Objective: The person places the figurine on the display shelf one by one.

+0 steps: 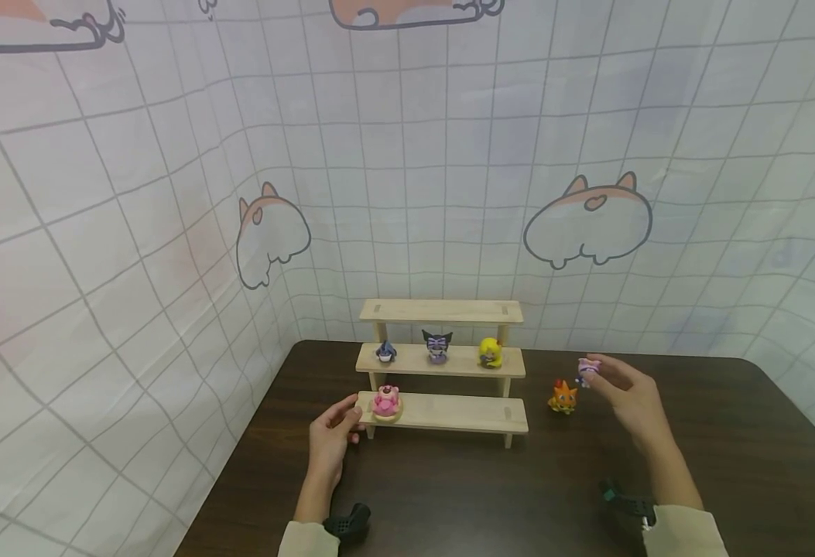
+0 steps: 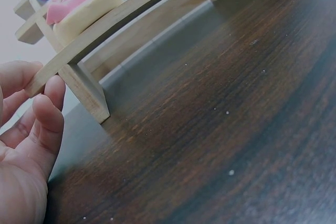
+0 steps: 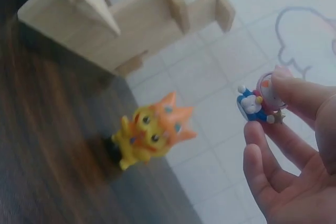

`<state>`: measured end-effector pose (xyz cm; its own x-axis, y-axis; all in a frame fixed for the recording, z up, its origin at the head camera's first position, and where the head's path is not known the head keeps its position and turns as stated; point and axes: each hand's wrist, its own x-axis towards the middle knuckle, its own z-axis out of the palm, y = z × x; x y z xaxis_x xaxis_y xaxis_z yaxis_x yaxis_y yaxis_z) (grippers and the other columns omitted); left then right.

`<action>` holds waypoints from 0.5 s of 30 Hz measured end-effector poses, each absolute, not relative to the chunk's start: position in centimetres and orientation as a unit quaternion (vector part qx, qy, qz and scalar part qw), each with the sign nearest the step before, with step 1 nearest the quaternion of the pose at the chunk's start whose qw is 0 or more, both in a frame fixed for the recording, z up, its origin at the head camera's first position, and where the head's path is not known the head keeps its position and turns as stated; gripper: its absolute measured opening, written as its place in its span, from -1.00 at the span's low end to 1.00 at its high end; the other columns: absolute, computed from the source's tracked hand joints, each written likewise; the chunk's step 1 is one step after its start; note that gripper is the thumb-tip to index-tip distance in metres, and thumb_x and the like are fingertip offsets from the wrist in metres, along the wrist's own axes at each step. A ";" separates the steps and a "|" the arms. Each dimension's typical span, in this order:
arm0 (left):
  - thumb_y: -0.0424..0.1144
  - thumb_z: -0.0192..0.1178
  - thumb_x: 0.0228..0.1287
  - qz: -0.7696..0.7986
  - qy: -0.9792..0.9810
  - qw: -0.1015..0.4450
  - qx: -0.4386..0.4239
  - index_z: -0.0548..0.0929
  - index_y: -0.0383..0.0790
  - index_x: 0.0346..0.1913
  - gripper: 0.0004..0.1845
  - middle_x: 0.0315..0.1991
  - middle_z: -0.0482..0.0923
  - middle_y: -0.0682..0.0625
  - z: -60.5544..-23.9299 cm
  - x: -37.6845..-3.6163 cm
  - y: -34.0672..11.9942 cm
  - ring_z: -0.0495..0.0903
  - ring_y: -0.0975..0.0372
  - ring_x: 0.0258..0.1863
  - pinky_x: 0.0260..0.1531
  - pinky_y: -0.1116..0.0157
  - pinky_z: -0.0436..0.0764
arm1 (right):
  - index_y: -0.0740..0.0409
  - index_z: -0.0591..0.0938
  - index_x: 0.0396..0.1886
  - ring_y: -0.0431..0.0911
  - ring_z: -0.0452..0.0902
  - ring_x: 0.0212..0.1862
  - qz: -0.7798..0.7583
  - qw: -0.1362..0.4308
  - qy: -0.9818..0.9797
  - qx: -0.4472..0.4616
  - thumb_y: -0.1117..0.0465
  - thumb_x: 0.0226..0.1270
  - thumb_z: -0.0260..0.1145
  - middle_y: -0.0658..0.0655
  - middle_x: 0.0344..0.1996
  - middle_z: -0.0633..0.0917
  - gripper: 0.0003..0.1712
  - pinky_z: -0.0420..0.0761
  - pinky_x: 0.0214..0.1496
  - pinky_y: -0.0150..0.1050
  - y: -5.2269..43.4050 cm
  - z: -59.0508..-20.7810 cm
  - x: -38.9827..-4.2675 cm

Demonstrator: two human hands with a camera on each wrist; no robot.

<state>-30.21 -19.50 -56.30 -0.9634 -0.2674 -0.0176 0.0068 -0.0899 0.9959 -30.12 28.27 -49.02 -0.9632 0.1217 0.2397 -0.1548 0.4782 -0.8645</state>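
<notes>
A three-step wooden shelf (image 1: 449, 414) stands on a dark wooden table (image 1: 491, 495). My left hand (image 1: 333, 437) grips the left end of the lowest step (image 2: 50, 72) beside a pink figure (image 1: 385, 401) on a cream base. The middle step holds a blue figure (image 1: 385, 352), a purple-black figure (image 1: 437, 345) and a yellow figure (image 1: 490, 352). My right hand (image 1: 623, 394) pinches a small pink-and-blue figure (image 3: 260, 100) in the air to the right of the shelf. An orange figure (image 3: 149, 132) stands on the table just below and left of it.
A white gridded cloth with cartoon animals (image 1: 588, 220) hangs behind and to the left of the table. The top step (image 1: 442, 311) of the shelf carries nothing. Bare tabletop lies in front of the shelf and to the right.
</notes>
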 end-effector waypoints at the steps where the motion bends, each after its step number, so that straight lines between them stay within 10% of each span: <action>1: -0.20 0.30 0.25 -0.732 -0.668 0.094 0.098 0.66 -0.12 0.08 -0.66 -0.21 0.65 -0.05 -56.3 -30.2 -19.5 0.64 0.24 -0.43 -0.55 0.42 0.58 | -0.03 0.53 0.25 -0.46 0.51 -0.09 0.507 0.134 -0.851 0.012 -0.18 0.27 0.29 -0.15 0.00 0.64 -0.39 0.57 -0.15 -0.38 28.1 -48.8 -30.0; 15: -0.20 0.30 0.25 -0.734 -0.666 0.090 0.098 0.64 -0.14 0.11 -0.63 -0.18 0.64 -0.07 -56.0 -30.0 -19.4 0.64 0.25 -0.42 -0.54 0.42 0.58 | -0.08 0.55 0.24 -0.37 0.54 -0.06 0.496 0.128 -0.856 0.068 -0.15 0.29 0.28 0.14 0.08 0.63 -0.44 0.56 -0.09 -0.34 23.9 -44.5 -28.2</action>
